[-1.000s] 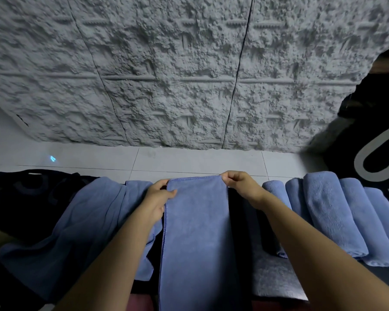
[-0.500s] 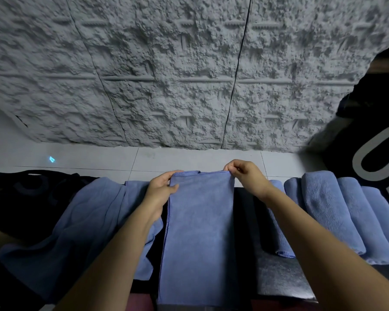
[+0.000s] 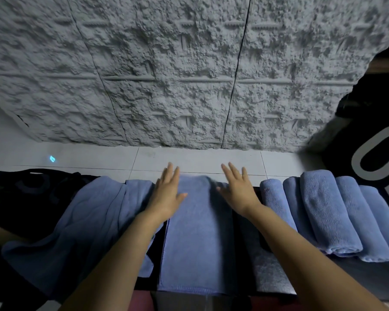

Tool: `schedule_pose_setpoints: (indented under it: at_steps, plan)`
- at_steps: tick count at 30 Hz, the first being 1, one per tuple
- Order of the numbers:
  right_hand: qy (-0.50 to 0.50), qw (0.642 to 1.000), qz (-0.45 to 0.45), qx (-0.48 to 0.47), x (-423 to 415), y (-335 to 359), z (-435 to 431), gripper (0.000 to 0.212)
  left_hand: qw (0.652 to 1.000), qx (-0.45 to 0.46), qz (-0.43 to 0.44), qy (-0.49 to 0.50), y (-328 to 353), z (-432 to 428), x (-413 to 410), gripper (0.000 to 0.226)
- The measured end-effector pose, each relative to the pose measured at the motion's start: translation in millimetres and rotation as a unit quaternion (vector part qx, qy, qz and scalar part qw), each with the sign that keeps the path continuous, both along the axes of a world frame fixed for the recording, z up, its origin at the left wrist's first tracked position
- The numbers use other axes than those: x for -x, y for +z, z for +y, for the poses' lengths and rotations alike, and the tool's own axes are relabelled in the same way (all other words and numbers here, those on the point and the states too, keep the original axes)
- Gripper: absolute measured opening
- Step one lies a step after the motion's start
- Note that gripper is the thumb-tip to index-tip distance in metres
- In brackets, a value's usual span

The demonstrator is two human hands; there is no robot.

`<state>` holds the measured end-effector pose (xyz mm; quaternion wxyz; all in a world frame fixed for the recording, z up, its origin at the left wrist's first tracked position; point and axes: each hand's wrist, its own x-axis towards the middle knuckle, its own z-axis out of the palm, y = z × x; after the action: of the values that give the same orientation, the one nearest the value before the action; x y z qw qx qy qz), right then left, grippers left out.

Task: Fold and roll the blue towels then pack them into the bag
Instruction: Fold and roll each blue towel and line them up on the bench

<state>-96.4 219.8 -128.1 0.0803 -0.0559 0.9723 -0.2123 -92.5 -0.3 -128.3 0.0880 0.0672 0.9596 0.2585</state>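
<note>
A folded blue towel (image 3: 195, 239) lies as a long strip in front of me on a dark surface. My left hand (image 3: 166, 194) lies flat with straight fingers on its far left corner. My right hand (image 3: 238, 191) is flat with spread fingers at its far right corner. Several rolled blue towels (image 3: 323, 216) lie side by side to the right. Loose unfolded blue towels (image 3: 81, 225) are heaped to the left. A black bag with a grey letter (image 3: 373, 153) stands at the far right.
A rough grey textured wall (image 3: 166, 75) rises beyond a strip of white floor tiles (image 3: 198, 160). Dark fabric (image 3: 20, 194) lies at the far left. A small blue light spot (image 3: 52, 158) shows on the tiles.
Both hands let go of the towel's far corners, which they had pinched, and now lie flat and open on its far end. The far edge has been folded over and laid down.
</note>
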Motion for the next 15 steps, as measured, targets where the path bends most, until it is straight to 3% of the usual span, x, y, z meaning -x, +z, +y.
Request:
schedule_pose_setpoints:
  at_steps: [1,3,5,7,8,10,12,15]
  plan:
    - [0.026,0.998,-0.034,-0.041,-7,-2,-4,0.070,0.998,0.060,-0.022,-0.023,-3,4,-6,0.077]
    - [0.086,0.987,-0.096,-0.091,-23,-7,-11,0.081,0.993,0.084,-0.088,-0.008,-10,12,-16,0.075]
    - [0.135,0.976,-0.122,-0.121,-35,-15,-13,0.105,0.992,0.037,-0.112,0.052,-15,16,-19,0.074]
    - [0.147,0.974,-0.121,-0.124,-38,-20,-12,0.115,0.986,-0.025,-0.092,0.135,-12,14,-17,0.069]
    - [0.149,0.974,-0.119,-0.121,-38,-20,-11,0.114,0.978,-0.069,-0.086,0.179,-11,12,-15,0.059]
    - [0.165,0.970,-0.128,-0.121,-42,-15,-12,0.108,0.940,-0.189,-0.091,0.270,-8,7,-11,0.012]
    - [0.183,0.965,-0.138,-0.130,-46,-13,-13,0.098,0.905,-0.268,-0.104,0.315,-14,0,-11,0.033]
    - [0.189,0.963,-0.144,-0.125,-51,-12,-13,0.084,0.883,-0.304,-0.112,0.340,-15,-7,-14,0.017]
